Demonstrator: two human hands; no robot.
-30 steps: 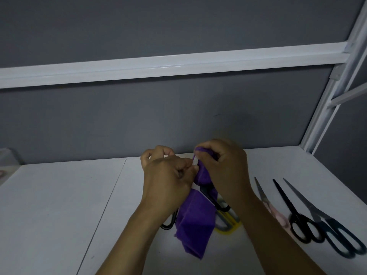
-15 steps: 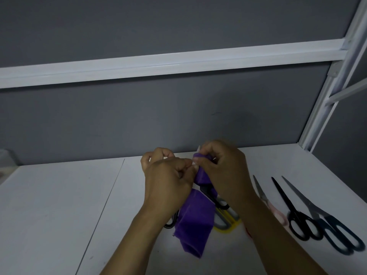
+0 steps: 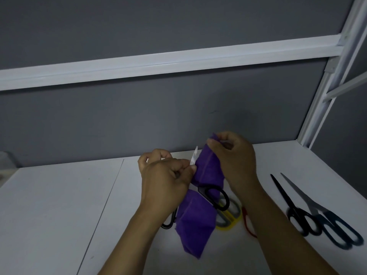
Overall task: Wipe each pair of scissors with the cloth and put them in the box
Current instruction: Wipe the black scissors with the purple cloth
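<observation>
Wiping is judged under way on one pair of scissors, black-handled, held above the table between both hands. The blades are gripped by the left hand, fingers curled tight, and the tip is seen poking up beside the cloth. The cloth's top edge is pinched by the right hand, fingers bent, the rest draped down over the blades. Four more pairs are noted on the table: yellow pair and red pair beneath the right forearm, black pair and blue pair further right. Most of the job is judged left. No box is made out; a dim shape at far left cannot be identified, so contents cannot be told.
</observation>
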